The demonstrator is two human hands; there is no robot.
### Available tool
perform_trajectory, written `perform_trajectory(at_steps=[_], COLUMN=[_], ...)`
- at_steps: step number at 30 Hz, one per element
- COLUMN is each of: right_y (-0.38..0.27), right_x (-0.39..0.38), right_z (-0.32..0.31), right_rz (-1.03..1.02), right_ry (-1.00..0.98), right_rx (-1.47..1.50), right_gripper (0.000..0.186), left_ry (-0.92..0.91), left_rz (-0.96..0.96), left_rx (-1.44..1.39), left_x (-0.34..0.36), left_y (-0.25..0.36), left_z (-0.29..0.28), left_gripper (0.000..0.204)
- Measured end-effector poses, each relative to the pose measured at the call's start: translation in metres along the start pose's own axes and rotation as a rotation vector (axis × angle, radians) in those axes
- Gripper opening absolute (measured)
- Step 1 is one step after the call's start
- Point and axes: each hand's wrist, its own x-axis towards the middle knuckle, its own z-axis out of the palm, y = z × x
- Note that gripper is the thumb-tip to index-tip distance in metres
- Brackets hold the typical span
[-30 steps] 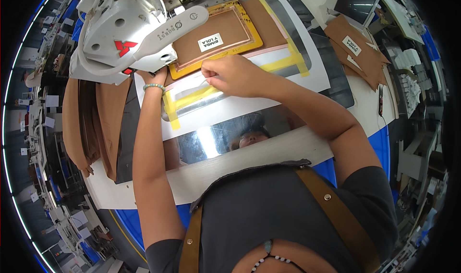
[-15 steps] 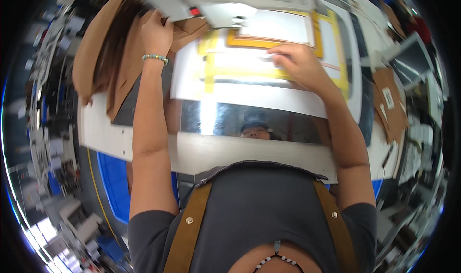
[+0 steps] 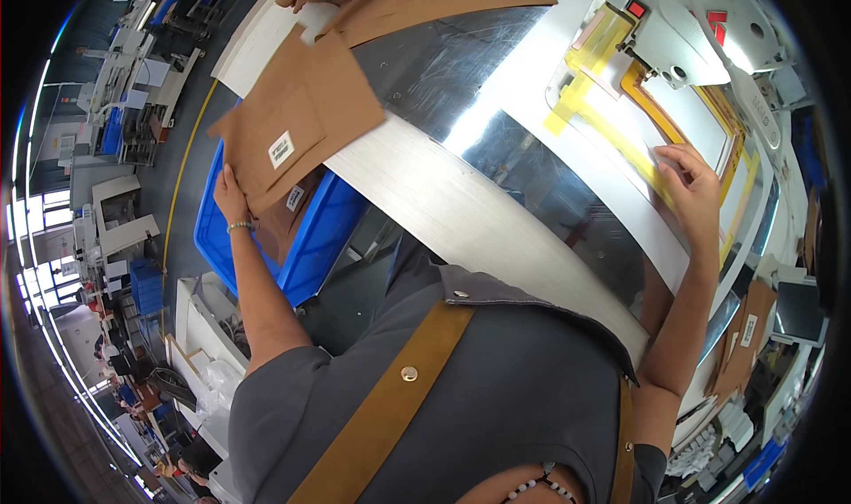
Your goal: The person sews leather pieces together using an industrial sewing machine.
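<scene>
My left hand grips the lower left edge of a brown panel with a pale label, held over a blue bin that contains more brown pieces. My right hand has curled fingers at the near edge of a yellow-orange frame with a white inside; what is between the fingertips is hidden. The frame lies under a white machine head, on a white sheet with yellow tape.
Brown sheets lie at the back of the metal plate, whose near side borders a pale table edge. A monitor and more brown pieces are at the right. Other workstations line a marked aisle at left.
The view has turned leftward. My left hand has moved from beside the machine out over the blue bin with a brown panel. The labelled brown piece inside the frame is gone, leaving white.
</scene>
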Motion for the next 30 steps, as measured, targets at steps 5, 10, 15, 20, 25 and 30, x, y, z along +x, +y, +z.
perform_trajectory(at_steps=[5,10,15,20,25,30], right_y=[0.017,0.002,0.016,0.026,0.064,0.025], right_x=[0.004,0.002,0.007,0.045,0.064,0.078], right_z=[0.004,0.003,-0.015,-0.066,-0.101,-0.07], right_rz=[0.064,0.114,0.043,-0.11,-0.122,0.14], right_ry=[-0.036,-0.003,-0.039,-0.015,0.036,-0.037], right_rx=[0.052,0.004,0.111,-0.008,-0.123,-0.079], right_gripper=[0.019,0.016,0.017,0.019,0.027,0.021], left_ry=[0.024,-0.205,-0.128,0.465,-0.277,-0.915], left_rz=[-0.202,-0.45,-1.123,0.241,0.37,1.04], left_rx=[0.049,0.713,0.721,0.723,-0.539,-0.315], left_x=[-0.065,-0.099,-0.046,0.058,0.022,-0.086], left_y=[-0.096,-0.179,-0.221,-0.092,0.287,0.422], left_z=[-0.027,-0.03,-0.071,-0.029,0.157,0.239], left_gripper=[0.039,0.044,0.053,0.065,0.034,0.036])
